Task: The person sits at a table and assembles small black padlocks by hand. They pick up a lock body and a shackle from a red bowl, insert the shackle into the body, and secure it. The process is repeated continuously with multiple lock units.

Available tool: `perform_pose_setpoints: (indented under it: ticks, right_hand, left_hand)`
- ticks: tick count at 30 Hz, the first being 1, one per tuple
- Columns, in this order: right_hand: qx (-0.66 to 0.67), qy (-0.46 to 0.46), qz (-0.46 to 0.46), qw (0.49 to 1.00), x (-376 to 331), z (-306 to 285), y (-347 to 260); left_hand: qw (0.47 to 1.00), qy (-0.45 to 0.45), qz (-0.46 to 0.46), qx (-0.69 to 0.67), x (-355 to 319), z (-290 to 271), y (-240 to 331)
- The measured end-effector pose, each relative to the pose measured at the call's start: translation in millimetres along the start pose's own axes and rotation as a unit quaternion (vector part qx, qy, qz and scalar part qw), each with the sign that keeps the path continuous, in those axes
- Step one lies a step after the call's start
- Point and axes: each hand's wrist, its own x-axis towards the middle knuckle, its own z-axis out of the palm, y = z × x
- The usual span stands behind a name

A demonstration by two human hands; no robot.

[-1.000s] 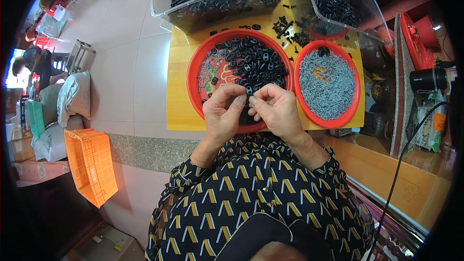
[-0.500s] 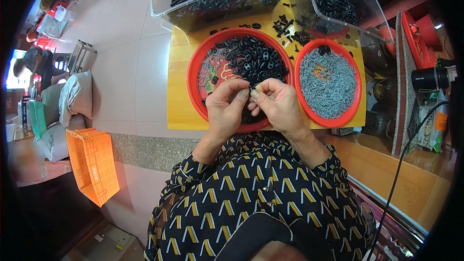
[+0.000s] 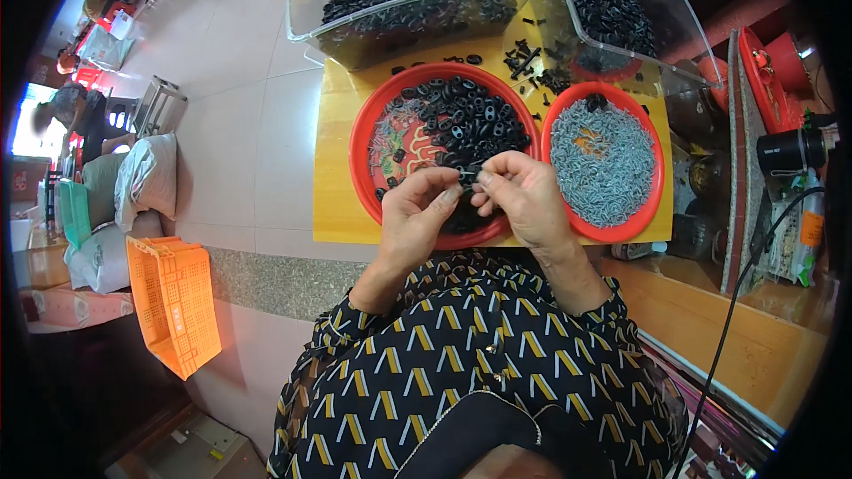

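Black part (image 3: pixel 468 176), tiny, sat pinched between the fingertips of both hands, held just above the near rim of the left red tray (image 3: pixel 362 137). The left hand (image 3: pixel 417 217) closed thumb and forefinger on it from the left; the right hand (image 3: pixel 524 195) met it from the right, fingers curled and gripping too. Both were equally near; its long axis was too small to tell. Under the hands lay the heap of black rings (image 3: pixel 466 120) in that tray. Just right stood the second red tray (image 3: pixel 652 137) of grey pieces (image 3: pixel 603 160). Farther off, two clear bins (image 3: pixel 417 0) held more black parts, with loose ones scattered on the yellow table (image 3: pixel 333 177) between.
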Motion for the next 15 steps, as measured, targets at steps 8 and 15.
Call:
perform_pose_setpoints:
  ticks: [8, 15]
  right_hand:
    - [-0.025, 0.022, -0.033, 0.999, -4, -12, -6]
    - [-0.038, 0.029, -0.036, 0.998, -3, -13, -1]
  left_hand:
    - [0.902, 0.116, 0.227, 0.349, 19, -54, 24]
    - [0.792, 0.014, 0.273, 0.545, 36, -45, 30]
